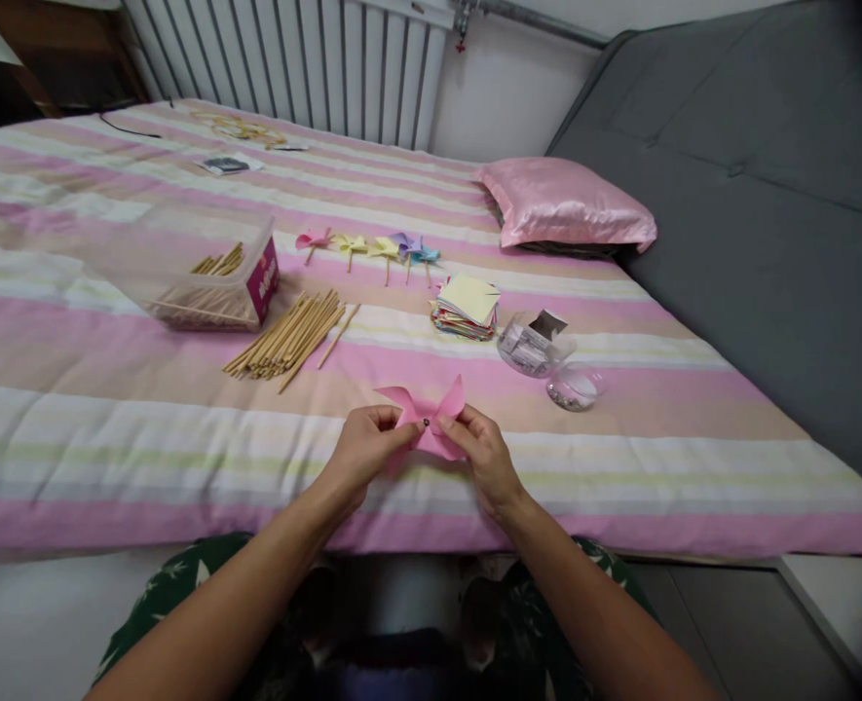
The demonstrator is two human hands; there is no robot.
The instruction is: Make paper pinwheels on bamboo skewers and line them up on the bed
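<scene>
A pink paper pinwheel [439,445] is held just above the front edge of the bed, its blades folded toward a small dark fastener [426,423] at the centre. My left hand [372,443] pinches its left side, thumb close to the fastener. On the right side my right hand [483,450] grips a blade between thumb and fingers. No stick shows on this pinwheel. Beyond my hands lies a bundle of wooden sticks [288,336], with a single stick [339,336] beside it. A stack of cut paper squares [467,304] sits farther right.
Several finished pinwheels [387,247] on sticks lie in a row. A clear plastic box [218,287] holds more sticks. Right of the paper are a clear tub [529,346] and a small round container [573,387]. A pink pillow [566,204] rests near the grey headboard [752,195].
</scene>
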